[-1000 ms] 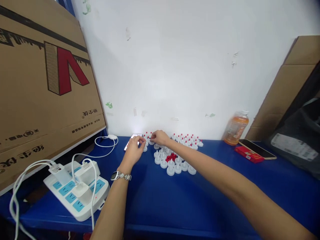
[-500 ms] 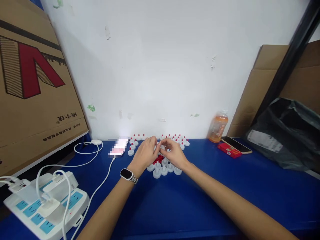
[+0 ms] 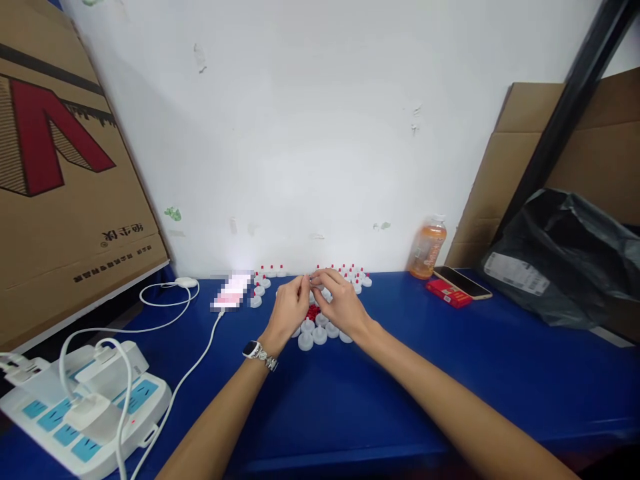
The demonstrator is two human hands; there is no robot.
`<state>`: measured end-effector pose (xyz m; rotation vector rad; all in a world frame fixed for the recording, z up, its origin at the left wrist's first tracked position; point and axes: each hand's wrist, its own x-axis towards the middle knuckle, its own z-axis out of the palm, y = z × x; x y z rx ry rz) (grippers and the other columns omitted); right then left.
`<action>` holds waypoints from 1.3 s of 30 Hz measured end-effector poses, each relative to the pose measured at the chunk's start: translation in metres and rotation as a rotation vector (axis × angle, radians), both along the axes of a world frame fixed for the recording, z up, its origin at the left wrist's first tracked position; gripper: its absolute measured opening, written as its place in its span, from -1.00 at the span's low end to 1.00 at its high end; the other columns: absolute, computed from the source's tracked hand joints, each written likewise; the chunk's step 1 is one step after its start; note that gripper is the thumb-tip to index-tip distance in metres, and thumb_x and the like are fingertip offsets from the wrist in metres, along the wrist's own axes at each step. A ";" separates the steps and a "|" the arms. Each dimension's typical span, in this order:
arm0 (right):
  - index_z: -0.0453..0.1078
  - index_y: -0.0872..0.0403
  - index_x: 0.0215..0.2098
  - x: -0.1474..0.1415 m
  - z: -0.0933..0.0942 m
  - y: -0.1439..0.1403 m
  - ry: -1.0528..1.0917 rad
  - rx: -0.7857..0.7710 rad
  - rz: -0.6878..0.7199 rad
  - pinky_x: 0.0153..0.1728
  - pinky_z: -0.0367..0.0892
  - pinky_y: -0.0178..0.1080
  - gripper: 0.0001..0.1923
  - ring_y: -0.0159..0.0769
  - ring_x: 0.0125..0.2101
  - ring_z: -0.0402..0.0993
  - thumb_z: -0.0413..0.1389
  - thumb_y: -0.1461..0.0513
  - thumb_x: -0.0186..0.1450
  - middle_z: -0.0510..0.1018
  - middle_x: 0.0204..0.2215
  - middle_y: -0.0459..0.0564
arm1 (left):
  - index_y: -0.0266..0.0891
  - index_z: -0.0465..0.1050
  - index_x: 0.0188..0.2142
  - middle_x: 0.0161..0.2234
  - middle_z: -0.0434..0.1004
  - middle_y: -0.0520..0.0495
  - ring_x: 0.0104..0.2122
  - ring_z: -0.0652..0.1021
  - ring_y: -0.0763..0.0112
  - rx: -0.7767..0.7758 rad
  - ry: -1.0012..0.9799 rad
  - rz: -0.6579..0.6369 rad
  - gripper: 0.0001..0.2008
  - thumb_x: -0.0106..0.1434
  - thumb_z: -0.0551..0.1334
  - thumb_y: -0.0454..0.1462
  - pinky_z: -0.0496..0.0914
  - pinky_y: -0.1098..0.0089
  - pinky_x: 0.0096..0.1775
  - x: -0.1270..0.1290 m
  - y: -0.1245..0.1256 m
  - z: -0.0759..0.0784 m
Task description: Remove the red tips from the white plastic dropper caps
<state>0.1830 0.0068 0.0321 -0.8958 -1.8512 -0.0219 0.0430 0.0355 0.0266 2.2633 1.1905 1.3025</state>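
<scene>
My left hand (image 3: 291, 303) and my right hand (image 3: 341, 301) meet over a group of small parts at mid-table. Both are closed in a pinch, fingertips touching or nearly so. A pale edge that looks like a white nozzle cap (image 3: 316, 283) shows at the right fingertips; the fingers hide most of it. What the left fingers pinch is hidden. Under the hands lies a pile of small red tips (image 3: 313, 312). Several white nozzle caps (image 3: 305, 341) without red tips stand in front of it. White caps with red tips (image 3: 357, 280) stand behind, near the wall.
At the left are a power strip (image 3: 90, 427) with white cables and a lit phone (image 3: 233, 291). A bottle of orange drink (image 3: 429, 248), a red box (image 3: 449, 293), a dark phone (image 3: 463, 283) and a black plastic bag (image 3: 565, 260) are at the right. Cardboard (image 3: 90, 220) stands far left.
The view has shifted slightly, so the scene sits a little further left and higher. My fingertips have drawn closer together, and the pale piece between them shows less.
</scene>
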 end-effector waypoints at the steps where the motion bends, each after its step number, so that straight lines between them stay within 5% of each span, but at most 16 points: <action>1: 0.39 0.04 -0.22 0.001 0.000 0.000 -0.018 0.006 -0.017 -0.01 0.36 -0.16 -0.82 -0.21 -0.05 0.43 -0.02 0.36 0.33 0.47 -0.11 0.10 | -0.20 0.24 -0.48 -0.61 0.27 0.09 -0.59 0.31 0.45 -0.016 -0.041 0.005 -0.57 0.45 -0.09 -0.06 0.12 0.39 -0.47 0.001 0.000 0.001; 5: 0.39 0.05 -0.26 0.020 -0.003 0.005 0.032 -0.037 -0.158 -0.11 0.38 -0.17 -0.83 -0.22 -0.16 0.45 -0.02 0.35 0.30 0.45 -0.18 0.07 | -0.18 0.15 -0.54 -0.64 0.18 0.09 -0.60 0.25 0.45 -0.121 -0.253 0.073 -0.51 0.44 -0.14 0.01 0.13 0.39 -0.50 -0.010 0.000 0.007; 8: 0.41 0.05 -0.30 0.041 -0.006 0.008 0.145 -0.146 -0.247 -0.13 0.36 -0.15 -0.90 -0.24 -0.26 0.45 0.05 0.30 0.25 0.50 -0.25 0.01 | -0.17 0.14 -0.53 -0.59 0.21 0.06 -0.52 0.30 0.40 -0.032 -0.140 0.052 -0.53 0.44 -0.14 -0.01 0.23 0.36 -0.40 -0.026 0.002 0.008; 12: 0.46 0.05 -0.30 0.051 -0.007 0.000 0.253 -0.328 -0.149 -0.15 0.37 -0.16 -0.88 -0.25 -0.27 0.48 0.13 0.18 0.24 0.57 -0.29 -0.04 | -0.17 0.38 -0.33 -0.31 0.42 -0.06 -0.25 0.40 0.25 0.086 0.260 -0.084 -0.68 0.42 -0.01 -0.07 0.30 0.24 -0.15 -0.034 0.004 -0.003; 15: 0.52 0.03 -0.32 0.046 -0.005 -0.015 0.191 -0.309 -0.110 -0.21 0.35 -0.21 -0.86 -0.25 -0.23 0.44 0.17 0.15 0.24 0.54 -0.27 -0.01 | -0.10 0.48 -0.15 -0.19 0.42 -0.09 -0.17 0.39 0.19 0.069 0.377 -0.099 -0.72 0.39 0.05 -0.07 0.30 0.18 -0.09 -0.032 0.004 -0.010; 20: 0.55 0.03 -0.32 0.044 -0.006 -0.042 -0.021 -0.429 -0.025 -0.38 0.26 -0.28 -0.88 -0.36 -0.44 0.35 0.17 0.18 0.24 0.47 -0.45 -0.09 | -0.13 0.52 -0.18 -0.17 0.45 -0.09 -0.12 0.41 0.21 0.040 0.248 -0.095 -0.69 0.41 0.04 -0.10 0.30 0.18 -0.01 -0.040 0.005 -0.007; 25: 0.53 0.06 -0.36 0.047 -0.005 -0.051 -0.214 -0.573 0.106 -0.41 0.26 -0.32 -0.89 -0.38 -0.46 0.41 0.14 0.30 0.20 0.57 -0.43 -0.10 | -0.17 0.49 -0.30 -0.21 0.48 -0.09 -0.11 0.43 0.21 0.035 0.202 -0.060 -0.70 0.39 0.04 -0.12 0.29 0.18 0.01 -0.052 0.009 -0.003; 31: 0.54 0.01 -0.38 0.044 0.004 -0.045 -0.499 -0.490 0.060 -0.14 0.22 -0.18 -0.87 -0.27 -0.34 0.48 0.17 0.33 0.17 0.59 -0.50 -0.12 | -0.15 0.49 -0.30 -0.19 0.49 -0.07 -0.10 0.42 0.20 0.068 0.223 -0.009 -0.71 0.38 0.05 -0.12 0.26 0.19 0.02 -0.058 0.017 -0.001; 34: 0.54 0.00 -0.29 0.045 0.007 -0.039 -0.502 -0.475 0.015 -0.13 0.23 -0.17 -0.87 -0.26 -0.32 0.50 0.21 0.29 0.18 0.60 -0.48 -0.12 | -0.15 0.50 -0.29 -0.20 0.49 -0.06 -0.10 0.42 0.22 0.037 0.205 -0.032 -0.65 0.42 -0.01 -0.10 0.26 0.20 0.02 -0.064 0.019 -0.002; 39: 0.52 0.06 -0.20 0.041 0.027 -0.005 -0.334 -0.546 0.086 -0.40 0.27 -0.32 -0.81 -0.37 -0.49 0.46 0.15 0.18 0.25 0.61 -0.48 -0.11 | -0.14 0.50 -0.30 -0.24 0.51 -0.04 -0.11 0.44 0.23 -0.027 0.152 -0.047 -0.61 0.43 -0.06 -0.10 0.27 0.21 0.01 -0.081 0.020 -0.006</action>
